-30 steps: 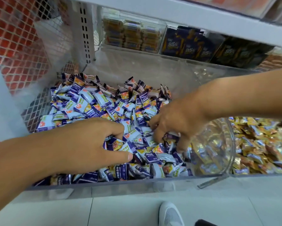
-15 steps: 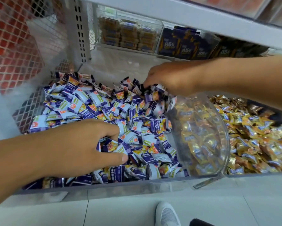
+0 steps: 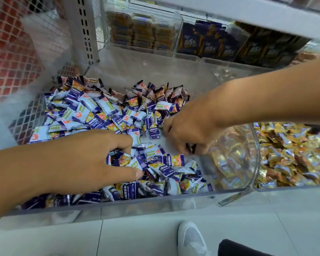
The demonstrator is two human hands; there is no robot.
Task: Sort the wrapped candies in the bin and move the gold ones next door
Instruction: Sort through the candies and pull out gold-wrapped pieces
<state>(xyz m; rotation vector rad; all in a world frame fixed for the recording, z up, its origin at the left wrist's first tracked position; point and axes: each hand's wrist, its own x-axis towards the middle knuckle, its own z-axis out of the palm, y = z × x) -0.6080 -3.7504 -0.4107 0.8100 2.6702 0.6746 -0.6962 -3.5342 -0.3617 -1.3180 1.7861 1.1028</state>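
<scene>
A clear bin holds a heap of purple-and-white wrapped candies. Gold wrapped candies fill the neighbouring bin to the right, behind a curved clear divider. My left hand lies on the near part of the heap, its fingers curled into a clump of purple candies and its thumb stretched along them. My right hand reaches down by the divider and pinches a dark-wrapped candy at its fingertips. A patch of bare bin floor shows between the hands.
Dark boxes marked 85% and clear packs stand on the shelf behind the bins, under a white shelf edge. Wire mesh and a perforated post close the left side. A white shoe is on the floor below.
My right hand came back from the far edge of the heap, down and toward me beside the divider. Candies were pushed apart and bare floor shows. My left hand stayed put.
</scene>
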